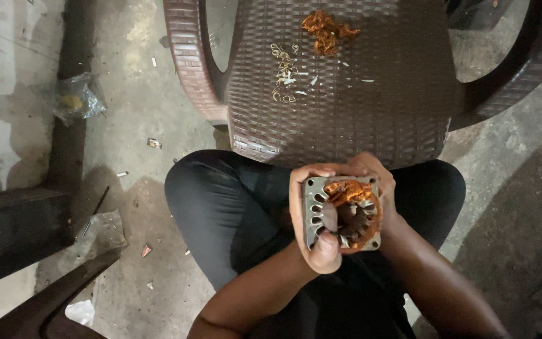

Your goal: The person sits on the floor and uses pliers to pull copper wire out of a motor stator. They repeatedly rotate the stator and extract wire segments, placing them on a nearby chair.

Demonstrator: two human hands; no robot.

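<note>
- Two hands are seen gripping one square metal motor stator (341,215), held above the lap in dark trousers (233,207).
- Far off to the left of the left hand, a crumpled plastic wrapper (78,97) lies on the concrete floor (133,75).
- The left hand (313,213) is wrapped around the stator's left edge, thumb pressed into its central opening.
- Copper winding (352,194) is seen inside the stator, between both hands.
- The right hand (381,182) is curled shut around the stator's right and far edge.
- Beyond the hands, a brown woven plastic chair (346,119) carries a clump of copper wire (326,29) and scattered scraps (285,73).
</note>
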